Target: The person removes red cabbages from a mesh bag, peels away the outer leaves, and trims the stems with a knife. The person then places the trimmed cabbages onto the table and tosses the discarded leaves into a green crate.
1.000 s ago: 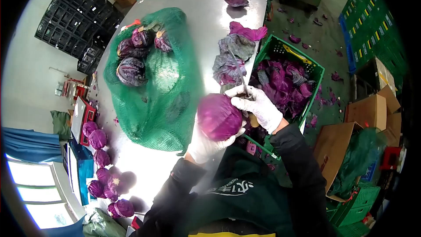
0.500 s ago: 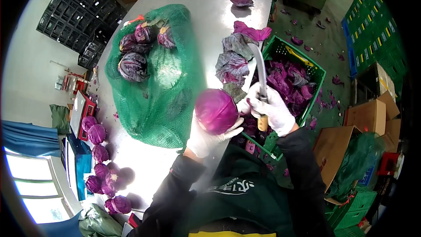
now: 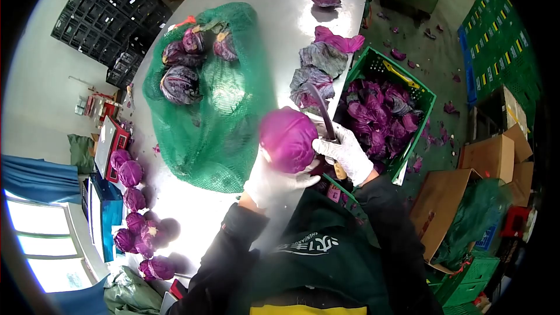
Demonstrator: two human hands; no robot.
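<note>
A peeled red cabbage (image 3: 287, 139) rests in my gloved left hand (image 3: 269, 179), whose fingers curl under it. My gloved right hand (image 3: 345, 153) is closed round the wooden handle of a curved knife (image 3: 322, 108), its blade pointing up and away. The fingertips of that hand touch the cabbage's right side. Beyond the cabbage, loose outer leaves (image 3: 314, 84) lie along the table's right edge. To the left, a green mesh bag (image 3: 221, 134) holds several untrimmed red cabbages (image 3: 179, 86).
A green crate (image 3: 421, 118) full of purple leaves stands right of the metal table (image 3: 280, 17). Several trimmed cabbages (image 3: 129, 173) line the table's left side near a red scale (image 3: 115, 143). Cardboard boxes (image 3: 446, 207) and leaf scraps are on the floor at right.
My right hand has shifted left against the cabbage, and the knife blade now leans further left. The cabbage has risen slightly in view, still in my left hand.
</note>
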